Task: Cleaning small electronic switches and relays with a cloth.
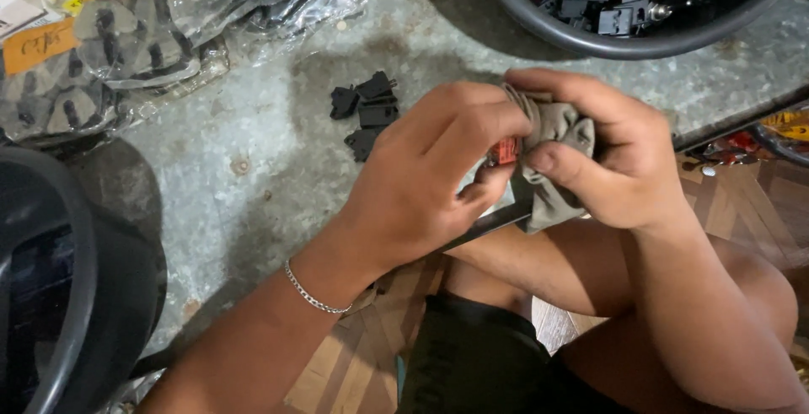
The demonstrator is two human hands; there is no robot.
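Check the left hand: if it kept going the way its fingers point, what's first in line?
The grey cloth held in the right hand; left hand fingers already touch it.

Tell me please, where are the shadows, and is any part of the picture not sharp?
Head view: a dark shadow lies on the grey slab left of the small black parts; the plastic bags show glare; the hands, left hand and right hand, and the beige cloth look slightly soft.
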